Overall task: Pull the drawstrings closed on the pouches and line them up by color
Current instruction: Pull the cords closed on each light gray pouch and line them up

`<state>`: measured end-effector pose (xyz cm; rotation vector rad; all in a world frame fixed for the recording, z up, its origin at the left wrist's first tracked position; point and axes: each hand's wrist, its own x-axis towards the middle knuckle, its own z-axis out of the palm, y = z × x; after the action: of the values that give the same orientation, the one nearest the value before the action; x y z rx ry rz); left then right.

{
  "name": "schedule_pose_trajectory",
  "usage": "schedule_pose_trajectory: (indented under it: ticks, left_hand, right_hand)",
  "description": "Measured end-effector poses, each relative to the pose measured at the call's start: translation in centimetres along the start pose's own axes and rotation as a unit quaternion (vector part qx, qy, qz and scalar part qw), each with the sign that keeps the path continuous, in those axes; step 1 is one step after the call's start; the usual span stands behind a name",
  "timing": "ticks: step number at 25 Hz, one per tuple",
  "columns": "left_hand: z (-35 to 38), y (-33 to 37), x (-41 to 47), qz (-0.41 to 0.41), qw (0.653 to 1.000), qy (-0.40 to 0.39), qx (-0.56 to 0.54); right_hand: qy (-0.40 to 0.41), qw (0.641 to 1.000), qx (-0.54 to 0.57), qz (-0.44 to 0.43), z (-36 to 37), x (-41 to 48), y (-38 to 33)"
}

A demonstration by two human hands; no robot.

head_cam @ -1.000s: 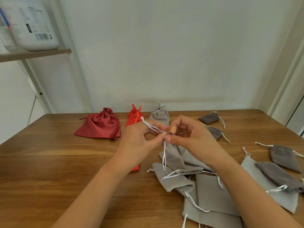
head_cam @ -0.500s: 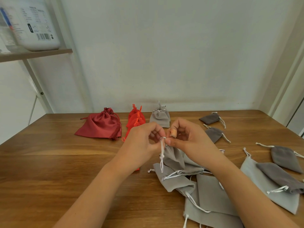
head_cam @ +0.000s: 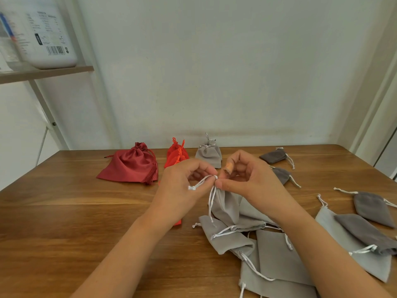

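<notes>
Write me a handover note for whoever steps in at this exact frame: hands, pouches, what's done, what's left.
Left hand pinches the white drawstring. Right hand pinches the neck of the held pouch, light grey, its bottom on the grey pile.
Done: red pouch, orange pouch and closed grey pouch sit cinched in a row at the back of the table.
Left: cinch the held pouch, close the flat ones in the pile, and line up the dark grey pouches scattered at right.
</notes>
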<state>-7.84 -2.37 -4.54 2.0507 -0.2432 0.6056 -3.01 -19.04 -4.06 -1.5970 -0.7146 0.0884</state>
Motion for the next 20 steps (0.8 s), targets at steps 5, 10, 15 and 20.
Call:
schedule_pose_trajectory:
  ticks: [5, 10, 15, 20]
  left_hand:
    - [-0.1, 0.4, 0.3, -0.055, 0.997, -0.043, -0.037]
    - [-0.7, 0.6, 0.5, -0.073, 0.985, -0.099, -0.122]
    - [-1.2, 0.3, 0.7, -0.093, 0.981, -0.1, -0.141]
    - [-1.2, 0.5, 0.7, -0.095, 0.983, -0.11, -0.114]
  right_hand:
    - [-0.007, 0.999, -0.037, -0.005, -0.1, 0.0, 0.1]
    - [-0.015, 0.997, -0.073, -0.026, 0.1, -0.1, 0.1]
    - [-0.004, 0.992, -0.116, -0.043, 0.5, -0.3, 0.0]
    - [-0.018, 0.996, -0.078, -0.032, 0.3, -0.4, -0.3]
